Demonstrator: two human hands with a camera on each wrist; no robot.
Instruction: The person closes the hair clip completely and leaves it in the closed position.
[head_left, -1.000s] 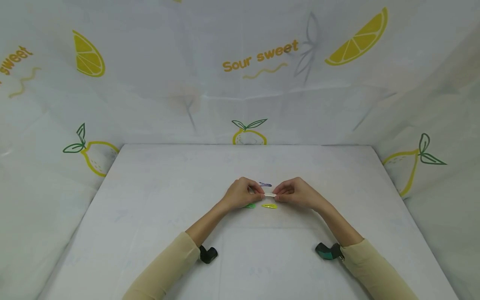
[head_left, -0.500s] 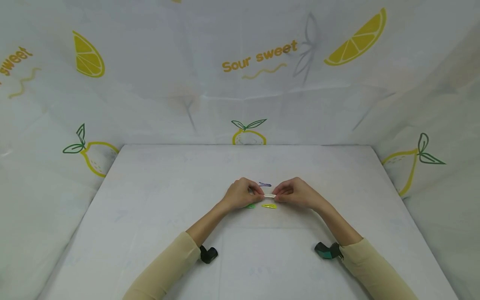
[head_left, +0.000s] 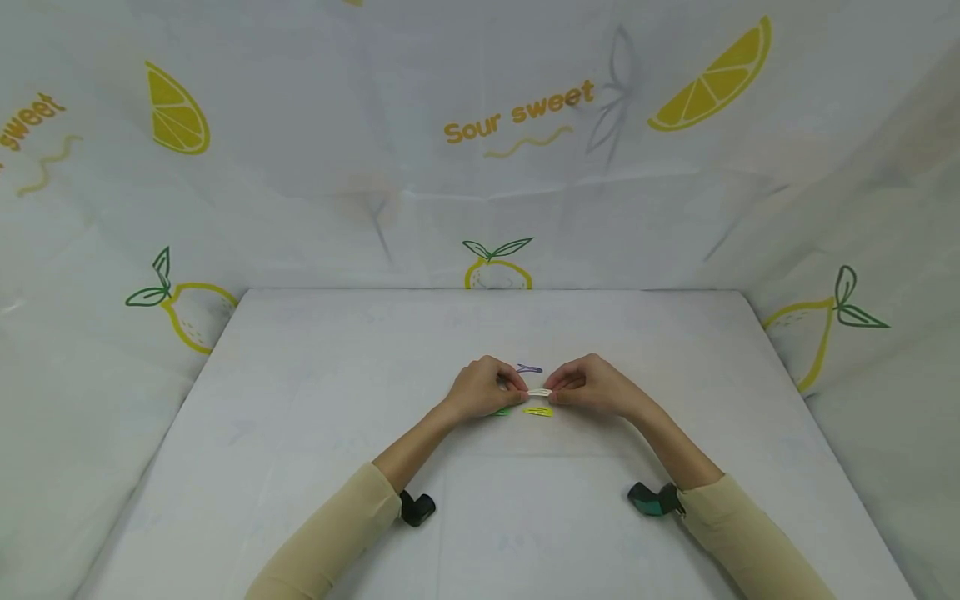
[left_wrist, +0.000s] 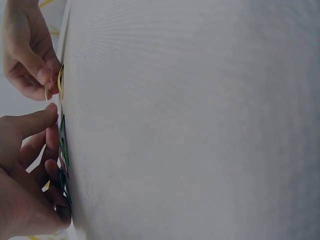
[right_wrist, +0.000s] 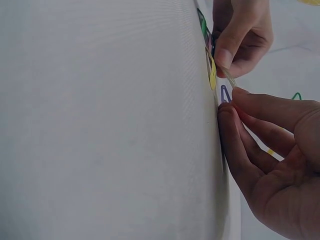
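**Both hands on one white snap hair clip, mid-table**

Left hand [head_left: 483, 389] and right hand [head_left: 592, 386] meet near the middle of the white-covered table [head_left: 315, 433]. Each pinches one end of a small white snap hair clip [head_left: 539, 392] between thumb and curled fingers. Clip runs level, left to right, bridging the gap between the fingertips, held just above the cloth.

Just nearer the person than the held clip: a yellow hair clip [head_left: 538, 412] lying flat on the table, close below the right hand's fingertips. A green hair clip [head_left: 500, 412] lies beside it, partly tucked under the left hand. On the far side of the hands, a purple hair clip [head_left: 529, 368] lies flat, near the knuckles but apart from them.

Left wrist view: the left hand's fingers [left_wrist: 35, 150] sit curled next to the green clip at the cloth's edge; the other hand is opposite, with the yellow clip by it. Right wrist view: right thumb and forefinger [right_wrist: 260, 112] close on the pale clip's end, the yellow and purple clips close by.

Both forearms in beige sleeves [head_left: 337, 533]. Backdrop is a white cloth [head_left: 525, 125] printed with lemons and "Sour sweet".
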